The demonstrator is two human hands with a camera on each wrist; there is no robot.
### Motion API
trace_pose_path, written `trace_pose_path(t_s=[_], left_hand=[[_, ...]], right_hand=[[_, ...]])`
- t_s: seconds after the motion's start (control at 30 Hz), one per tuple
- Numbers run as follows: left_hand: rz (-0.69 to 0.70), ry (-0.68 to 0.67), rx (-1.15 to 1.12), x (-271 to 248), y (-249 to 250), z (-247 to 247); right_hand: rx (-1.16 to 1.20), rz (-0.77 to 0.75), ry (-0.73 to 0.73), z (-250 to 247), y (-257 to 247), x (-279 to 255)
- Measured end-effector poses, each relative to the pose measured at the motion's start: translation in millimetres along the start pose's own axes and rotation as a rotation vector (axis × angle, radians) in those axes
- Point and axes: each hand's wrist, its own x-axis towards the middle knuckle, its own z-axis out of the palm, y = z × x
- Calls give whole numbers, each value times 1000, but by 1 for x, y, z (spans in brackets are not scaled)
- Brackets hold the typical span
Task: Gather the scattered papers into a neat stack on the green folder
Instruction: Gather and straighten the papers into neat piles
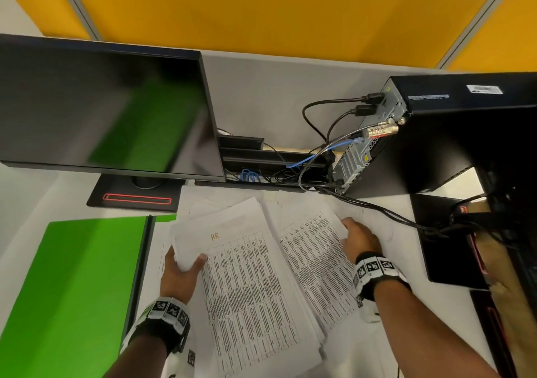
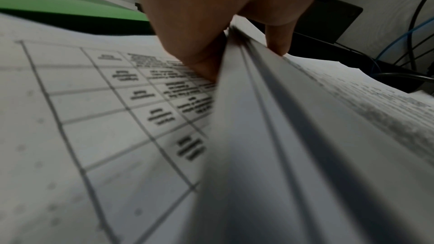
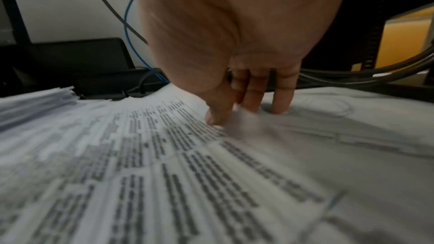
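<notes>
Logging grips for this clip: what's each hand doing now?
Left hand: grips bundle of white printed paper sheets.
Right hand: open, fingertips pressing loose printed sheets.

This is an office cubicle workstation. A wide black flat-screen monitor (image 1: 101, 110) stands dark on a white desk (image 1: 276, 92). Behind it rise yellow partition panels (image 1: 261, 8), probably fabric-covered, joined by grey strips. To the monitor's right sits a black desktop computer case (image 1: 436, 133), with black cables (image 1: 316, 110) and a blue network cable (image 1: 308, 159) trailing from its back. In front of the monitor lie white printed sheets of tables (image 1: 250, 284) and a bright green folder (image 1: 72, 276).
</notes>
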Motion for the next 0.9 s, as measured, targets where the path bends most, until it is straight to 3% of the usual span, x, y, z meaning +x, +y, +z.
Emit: trace_pose_path(t_s=[0.4,0.6,0.9], left_hand=[[-8,-11,-5,4,-1,1],[-16,-1,-70,7,0,2],[-75,29,-81,12,-1,3]], right_hand=[[-117,-33,-28,2,8,7],[128,-8,-177,-6,0,13],[-180,-207,0,-18,-1,38]])
